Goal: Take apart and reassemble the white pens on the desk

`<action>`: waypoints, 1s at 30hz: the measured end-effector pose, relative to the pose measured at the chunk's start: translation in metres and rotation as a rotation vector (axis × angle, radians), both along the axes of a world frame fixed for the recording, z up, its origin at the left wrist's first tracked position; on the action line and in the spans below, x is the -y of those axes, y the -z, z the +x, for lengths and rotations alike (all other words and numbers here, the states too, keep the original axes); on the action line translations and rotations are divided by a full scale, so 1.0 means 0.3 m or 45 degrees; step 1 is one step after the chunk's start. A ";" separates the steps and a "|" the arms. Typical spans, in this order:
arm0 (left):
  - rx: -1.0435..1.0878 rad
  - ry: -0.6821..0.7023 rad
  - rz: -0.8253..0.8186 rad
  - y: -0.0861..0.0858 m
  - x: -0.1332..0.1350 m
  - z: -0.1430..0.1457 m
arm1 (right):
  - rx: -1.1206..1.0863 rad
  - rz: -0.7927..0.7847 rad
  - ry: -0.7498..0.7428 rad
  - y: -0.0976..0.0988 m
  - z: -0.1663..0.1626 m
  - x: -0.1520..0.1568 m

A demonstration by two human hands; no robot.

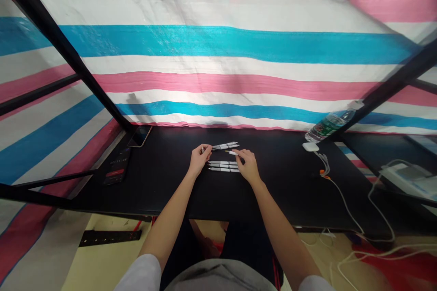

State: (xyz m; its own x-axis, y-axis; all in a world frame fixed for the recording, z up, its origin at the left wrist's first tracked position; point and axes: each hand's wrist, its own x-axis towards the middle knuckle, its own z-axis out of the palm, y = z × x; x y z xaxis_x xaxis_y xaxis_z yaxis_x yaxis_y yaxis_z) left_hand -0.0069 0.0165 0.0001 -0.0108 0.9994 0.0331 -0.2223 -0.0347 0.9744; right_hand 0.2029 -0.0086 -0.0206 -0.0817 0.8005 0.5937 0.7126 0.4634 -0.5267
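Observation:
My left hand [200,160] is closed in a pinch at the left ends of the pens, around a small piece too hidden to make out. In my right hand [249,166], thumb and fingers grip a short white pen part [232,153] that points left. Between the hands, a row of white-and-grey pens [222,169] lies side by side on the black table [164,168], dark tips to the left. Just beyond the fingers, more pens [225,146] lie close together at a slight slant.
A phone with a lit timer [117,166] lies at the left, a second phone [141,136] behind it. At the right are a tilted water bottle [329,125], a white charger [310,147] and its cable [344,204]. Black frame bars [99,95] and striped sheeting [205,45] surround the table.

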 end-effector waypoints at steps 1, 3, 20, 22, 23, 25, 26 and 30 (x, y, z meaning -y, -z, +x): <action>-0.025 0.004 0.001 -0.001 0.002 0.000 | 0.009 0.008 -0.004 0.000 0.000 0.000; -0.120 0.010 0.011 -0.004 0.006 -0.002 | 0.023 0.026 -0.007 -0.001 -0.001 0.001; -0.797 0.023 0.473 -0.022 0.036 0.004 | 0.275 0.153 -0.144 -0.022 -0.047 0.027; -0.772 0.028 0.462 -0.023 0.037 0.006 | 0.272 0.136 -0.151 -0.023 -0.052 0.029; -0.759 0.039 0.462 -0.024 0.039 0.007 | 0.275 0.125 -0.162 -0.026 -0.055 0.032; -0.730 0.069 0.467 -0.027 0.041 0.010 | 0.297 0.099 -0.190 -0.036 -0.062 0.039; -0.718 0.081 0.469 -0.028 0.043 0.012 | 0.312 0.088 -0.203 -0.042 -0.065 0.042; -0.691 0.100 0.468 -0.030 0.045 0.017 | 0.284 0.099 -0.197 -0.058 -0.072 0.053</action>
